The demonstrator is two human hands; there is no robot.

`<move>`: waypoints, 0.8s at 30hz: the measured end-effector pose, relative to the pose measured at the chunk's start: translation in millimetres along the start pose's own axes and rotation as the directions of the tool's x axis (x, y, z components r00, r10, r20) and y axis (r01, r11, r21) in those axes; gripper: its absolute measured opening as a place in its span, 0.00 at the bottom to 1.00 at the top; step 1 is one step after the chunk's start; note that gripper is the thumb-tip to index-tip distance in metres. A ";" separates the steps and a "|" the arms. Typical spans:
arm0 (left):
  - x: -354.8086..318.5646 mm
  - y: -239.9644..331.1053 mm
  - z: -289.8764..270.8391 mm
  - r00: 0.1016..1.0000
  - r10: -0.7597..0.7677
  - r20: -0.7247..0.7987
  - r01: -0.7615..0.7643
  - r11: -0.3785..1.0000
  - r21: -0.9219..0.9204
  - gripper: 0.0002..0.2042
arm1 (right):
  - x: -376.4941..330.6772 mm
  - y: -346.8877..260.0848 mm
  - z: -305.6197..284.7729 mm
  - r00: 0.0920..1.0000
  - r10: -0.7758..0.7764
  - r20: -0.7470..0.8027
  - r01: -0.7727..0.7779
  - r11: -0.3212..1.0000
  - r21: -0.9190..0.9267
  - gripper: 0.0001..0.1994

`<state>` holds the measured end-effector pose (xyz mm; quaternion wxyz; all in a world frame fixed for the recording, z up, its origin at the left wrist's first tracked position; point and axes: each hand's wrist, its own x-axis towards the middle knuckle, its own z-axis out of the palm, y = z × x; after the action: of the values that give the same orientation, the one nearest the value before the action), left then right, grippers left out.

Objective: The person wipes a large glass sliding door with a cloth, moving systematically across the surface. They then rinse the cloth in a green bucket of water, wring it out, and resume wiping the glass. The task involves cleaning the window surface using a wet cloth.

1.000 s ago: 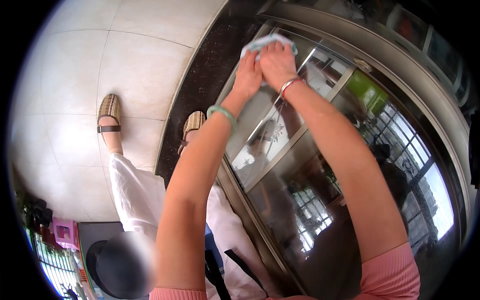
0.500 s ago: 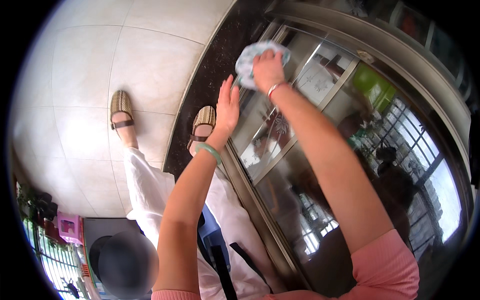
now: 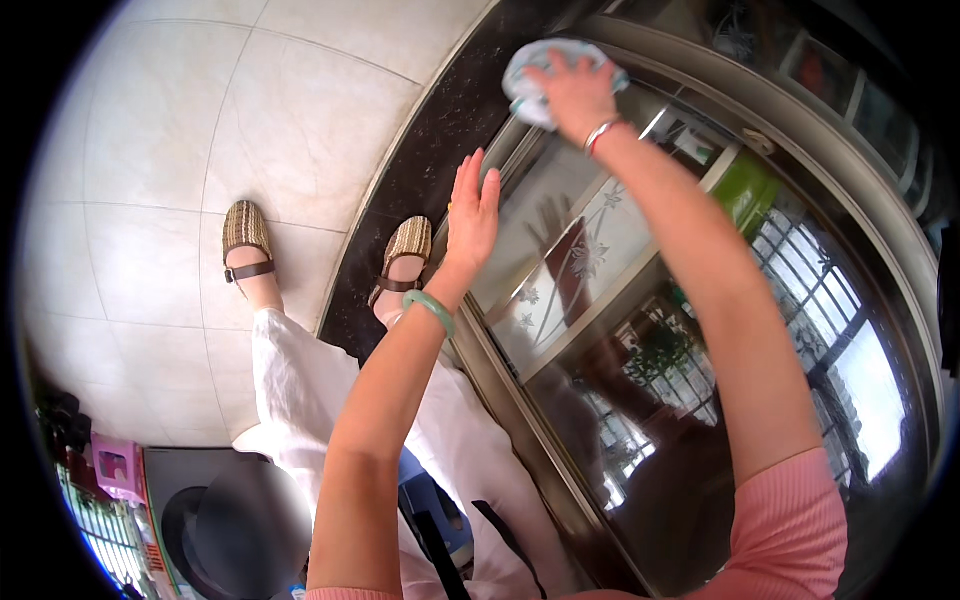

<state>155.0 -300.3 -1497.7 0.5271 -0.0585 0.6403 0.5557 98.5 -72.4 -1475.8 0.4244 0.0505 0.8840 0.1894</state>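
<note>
A pale cloth [image 3: 527,85] with bluish-green marks lies bunched under my right hand [image 3: 582,98], whose fingers spread over it. Both are at the far corner of a glass cabinet door [image 3: 555,300], by its metal frame, slightly blurred. My left hand [image 3: 472,222] is held flat beside the frame's left edge, fingers stretched out and holding nothing. Whether its palm touches the frame I cannot tell. A green bangle [image 3: 430,312] circles my left wrist. Through the glass show white flower patterns and a green item [image 3: 745,195], mixed with reflections of a barred window and my arm.
A dark stone strip [image 3: 400,180] runs along the cabinet's base, with one of my woven shoes [image 3: 408,240] on it. My other shoe [image 3: 246,240] stands on pale floor tiles [image 3: 150,130]. Lower left are a pink plastic item [image 3: 118,468] and a dark round object [image 3: 190,530].
My right hand has moved the cloth farther away and to the right, toward the door's far corner. My left hand has shifted slightly right, still flat.
</note>
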 end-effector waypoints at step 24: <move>-102.7 -110.0 -53.4 0.947 -0.321 -0.032 0.321 0.928 0.190 0.30 | -155.9 -245.6 43.3 0.899 -0.389 0.200 0.277 0.859 0.430 0.19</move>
<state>240.1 -435.4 -1502.4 0.6139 -0.1111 0.6730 0.3973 248.3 -325.5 -1479.1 0.5525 0.0053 0.8299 -0.0770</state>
